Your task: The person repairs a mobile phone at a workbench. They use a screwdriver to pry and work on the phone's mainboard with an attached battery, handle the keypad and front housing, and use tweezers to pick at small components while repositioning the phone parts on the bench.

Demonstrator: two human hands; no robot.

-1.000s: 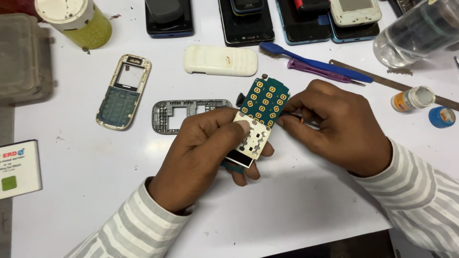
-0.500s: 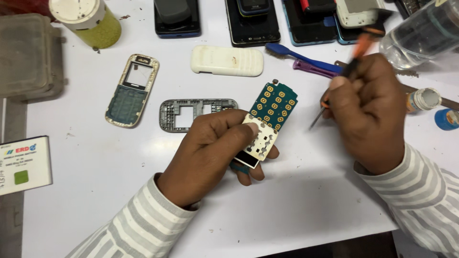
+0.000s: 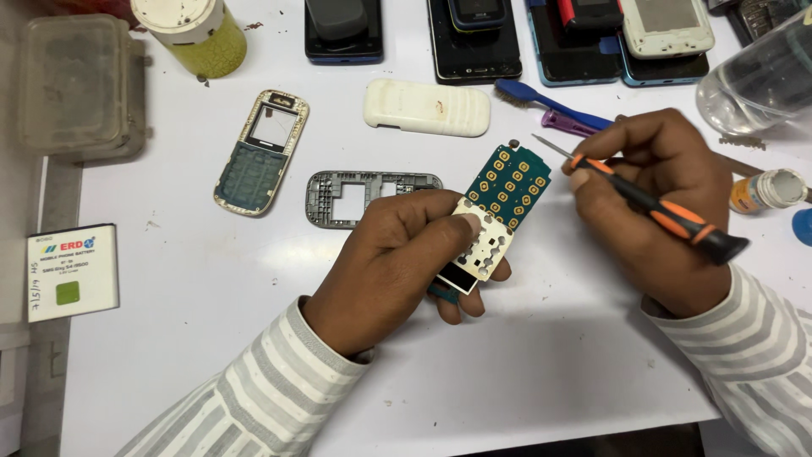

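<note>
At centre frame, the left hand [image 3: 397, 262] held a small green phone circuit board [image 3: 507, 182] just above the white desk [image 3: 211, 296], fingers [image 3: 452, 222] pinching the white keypad frame [image 3: 484, 245] at the board's near end, thumb on top and the rest curled beneath. To the right of it, the right hand [image 3: 651, 195] gripped an orange-and-black screwdriver [image 3: 651, 207], fingers closed around the handle, the thin metal tip just beside the board's upper right edge but apart from it. Judged as a teardown step: the board was out of its housing and the tip was being lined up on it. The next move would call for a steady hold by the left hand and a fine, accurate placing of the tip; which point on the board it suited could not be told. Left of the board lay a grey inner frame [image 3: 364, 196], and further left a phone front cover [image 3: 260, 152]. Above sat a cream back cover [image 3: 427, 107], a row of phones [image 3: 474, 38] along the top edge, and a blue brush [image 3: 550, 101] behind the screwdriver tip. A yellow-green jar [image 3: 199, 34] stood at upper left, a battery pack [image 3: 72, 271] at the left edge, a small bottle [image 3: 765, 190] at far right. Nothing lay between tip and board; the grey frame sat close under the left knuckles.
</note>
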